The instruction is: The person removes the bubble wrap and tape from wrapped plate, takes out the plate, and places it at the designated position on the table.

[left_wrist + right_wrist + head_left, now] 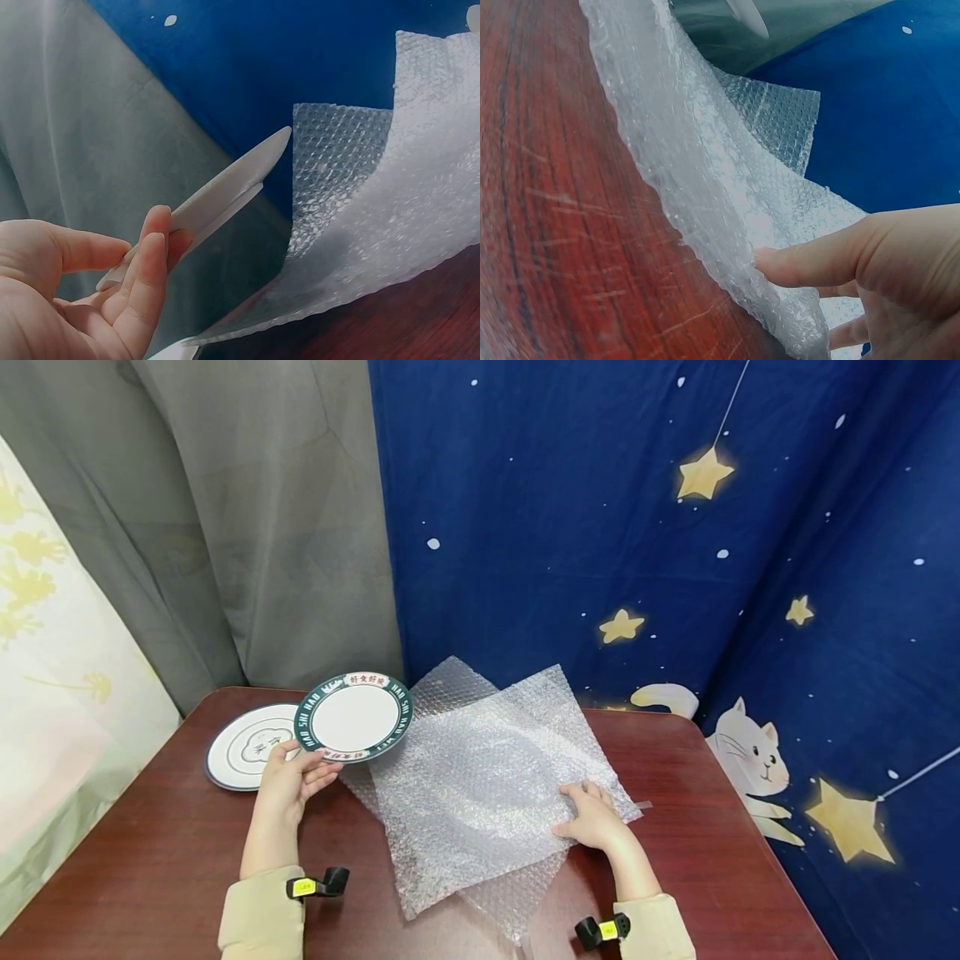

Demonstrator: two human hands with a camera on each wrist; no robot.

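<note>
My left hand (288, 781) pinches the near rim of a plate with a white centre and a green lettered border (356, 718). That plate is tilted and raised, seen nearly edge-on in the left wrist view, with the thumb on one side and fingers on the other. Under and left of it lies a white plate with a dark blue rim and a printed design (247, 747), partly covered. My right hand (596, 818) rests on the right part of the upper bubble wrap sheet (480, 793), fingers spread and thumb (810, 261) straight against the wrap.
Another bubble wrap sheet (450, 685) lies beneath the upper one, turned at an angle, its corners showing. The sheets lie on a reddish-brown wooden table (697, 827). Behind the table hang a grey curtain (285, 568) and a blue star-patterned curtain (540, 527).
</note>
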